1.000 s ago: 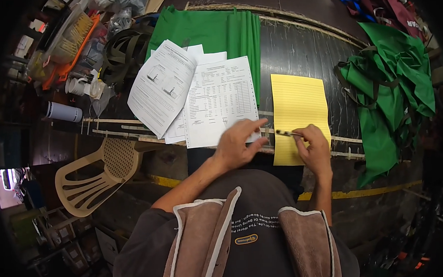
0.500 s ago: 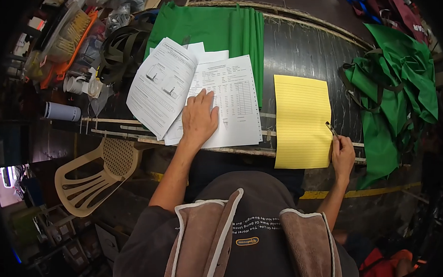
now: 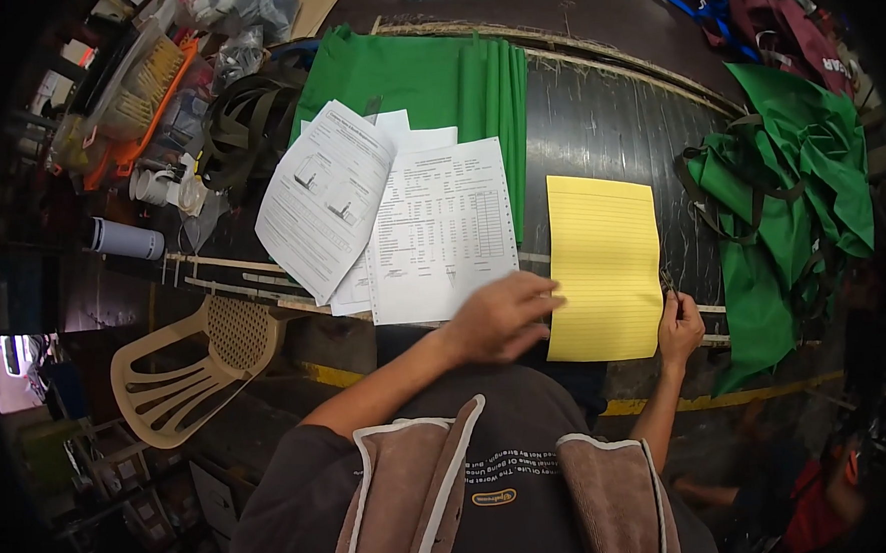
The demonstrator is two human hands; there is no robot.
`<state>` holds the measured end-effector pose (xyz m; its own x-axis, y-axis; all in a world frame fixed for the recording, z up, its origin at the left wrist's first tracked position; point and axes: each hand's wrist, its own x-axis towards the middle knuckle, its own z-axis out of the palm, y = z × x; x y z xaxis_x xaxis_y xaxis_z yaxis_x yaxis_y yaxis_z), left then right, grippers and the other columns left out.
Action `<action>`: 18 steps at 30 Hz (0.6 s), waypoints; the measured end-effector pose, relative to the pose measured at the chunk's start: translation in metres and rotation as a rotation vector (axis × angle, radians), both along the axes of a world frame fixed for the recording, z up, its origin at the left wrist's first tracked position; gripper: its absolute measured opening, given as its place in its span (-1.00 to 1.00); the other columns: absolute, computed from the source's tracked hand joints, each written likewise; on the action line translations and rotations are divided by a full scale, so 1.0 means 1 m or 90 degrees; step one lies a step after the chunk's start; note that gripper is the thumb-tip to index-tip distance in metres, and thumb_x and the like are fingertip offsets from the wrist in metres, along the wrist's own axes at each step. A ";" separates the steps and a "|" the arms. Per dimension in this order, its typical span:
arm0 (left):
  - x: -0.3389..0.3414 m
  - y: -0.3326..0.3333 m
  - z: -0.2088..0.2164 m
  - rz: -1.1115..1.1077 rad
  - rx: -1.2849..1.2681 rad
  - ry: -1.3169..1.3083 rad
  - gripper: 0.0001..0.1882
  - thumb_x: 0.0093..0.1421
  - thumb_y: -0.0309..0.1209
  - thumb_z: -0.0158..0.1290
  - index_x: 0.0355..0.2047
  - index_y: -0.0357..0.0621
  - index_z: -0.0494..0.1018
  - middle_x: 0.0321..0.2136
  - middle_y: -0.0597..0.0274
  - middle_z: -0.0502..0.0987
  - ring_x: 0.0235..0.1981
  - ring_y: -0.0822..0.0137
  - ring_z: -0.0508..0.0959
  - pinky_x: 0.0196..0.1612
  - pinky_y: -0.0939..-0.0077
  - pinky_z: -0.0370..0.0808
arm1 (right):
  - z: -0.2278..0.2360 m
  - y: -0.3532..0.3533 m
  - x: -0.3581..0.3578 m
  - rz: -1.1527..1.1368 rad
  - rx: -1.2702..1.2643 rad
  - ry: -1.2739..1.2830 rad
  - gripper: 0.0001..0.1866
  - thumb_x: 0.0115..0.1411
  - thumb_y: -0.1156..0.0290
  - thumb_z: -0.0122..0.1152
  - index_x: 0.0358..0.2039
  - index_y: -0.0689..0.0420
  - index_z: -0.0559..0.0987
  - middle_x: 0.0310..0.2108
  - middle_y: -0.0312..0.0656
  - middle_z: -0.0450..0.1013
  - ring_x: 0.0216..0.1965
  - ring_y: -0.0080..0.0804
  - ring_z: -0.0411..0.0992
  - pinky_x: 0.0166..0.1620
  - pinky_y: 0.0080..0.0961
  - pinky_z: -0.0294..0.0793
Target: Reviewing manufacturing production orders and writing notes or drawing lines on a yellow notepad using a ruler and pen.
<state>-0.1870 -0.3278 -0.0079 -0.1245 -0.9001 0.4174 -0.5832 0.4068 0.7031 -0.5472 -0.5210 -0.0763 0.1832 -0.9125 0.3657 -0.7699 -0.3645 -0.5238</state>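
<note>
A yellow lined sheet [image 3: 604, 268] lies at the table's front edge, overhanging it slightly. My left hand [image 3: 500, 321] reaches across toward its left side, fingers apart, slightly blurred and holding nothing; whether the fingertips touch the paper I cannot tell. At the sheet's lower right edge my right hand [image 3: 680, 329] is closed on a pen [image 3: 668, 282], which points up and away from me. Left of the yellow sheet lies a white printed form [image 3: 440, 227] with a table on it. Folded-back printed pages [image 3: 324, 198] sit beside the form, partly over other sheets.
Green folded fabric [image 3: 382, 74] lies behind the papers. Green bags with dark straps [image 3: 789, 188] drape over the table's right side. Coiled dark webbing [image 3: 244, 117], a plastic bin [image 3: 137, 82] and a white cylinder [image 3: 125, 238] crowd the left. A beige plastic chair [image 3: 197, 364] stands front left.
My left hand has lifted off the printed form and moved right, toward the yellow sheet. The right hand still holds the pen, now tilted differently. The whole view has shifted slightly.
</note>
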 end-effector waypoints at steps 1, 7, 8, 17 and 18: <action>-0.010 -0.006 0.000 -0.050 -0.009 -0.013 -0.34 0.14 -0.40 0.43 0.27 -0.12 0.53 0.24 -0.11 0.55 0.21 -0.14 0.59 0.23 0.05 0.60 | -0.003 -0.001 0.000 -0.002 -0.004 -0.001 -0.79 0.44 0.30 0.35 -0.19 0.20 0.71 -0.40 -0.07 0.63 -0.44 -0.19 0.57 -0.33 -0.26 0.50; -0.044 -0.027 -0.015 -0.213 0.096 -0.148 -0.12 0.07 -0.35 0.46 0.41 -0.10 0.36 0.40 -0.21 0.35 0.28 -0.16 0.53 0.31 0.01 0.52 | -0.011 -0.008 -0.008 0.000 -0.023 -0.080 -0.81 0.39 0.37 0.39 -0.31 0.22 0.67 -0.54 -0.14 0.50 -0.55 -0.34 0.43 -0.41 -0.35 0.39; -0.048 -0.029 -0.017 -0.215 0.092 -0.150 -0.12 0.07 -0.35 0.46 0.41 -0.10 0.36 0.40 -0.21 0.35 0.28 -0.16 0.53 0.31 0.01 0.52 | -0.012 -0.008 -0.009 0.026 -0.034 -0.086 -0.81 0.38 0.37 0.39 -0.34 0.22 0.66 -0.56 -0.16 0.47 -0.56 -0.36 0.39 -0.42 -0.36 0.36; -0.053 -0.021 -0.037 -0.147 0.037 -0.271 -0.32 0.12 -0.44 0.31 0.29 -0.20 0.46 0.32 -0.18 0.42 0.11 -0.04 0.57 0.17 0.12 0.56 | 0.016 0.005 0.000 -0.019 0.140 -0.036 -0.68 0.42 0.26 0.35 -0.35 0.27 0.59 -0.61 -0.19 0.31 -0.55 -0.48 0.26 -0.42 -0.36 0.29; -0.052 -0.019 -0.037 -0.148 0.055 -0.259 -0.31 0.14 -0.45 0.31 0.31 -0.18 0.45 0.33 -0.19 0.42 0.16 -0.07 0.56 0.24 0.09 0.53 | 0.021 0.007 0.001 -0.034 0.184 -0.012 -0.64 0.44 0.22 0.33 -0.34 0.29 0.58 -0.60 -0.18 0.31 -0.55 -0.48 0.25 -0.41 -0.35 0.29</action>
<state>-0.2388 -0.3469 -0.0451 -0.4653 -0.8579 0.2178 -0.7185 0.5098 0.4731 -0.5465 -0.5143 -0.0549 0.1280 -0.9875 0.0923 -0.7728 -0.1576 -0.6147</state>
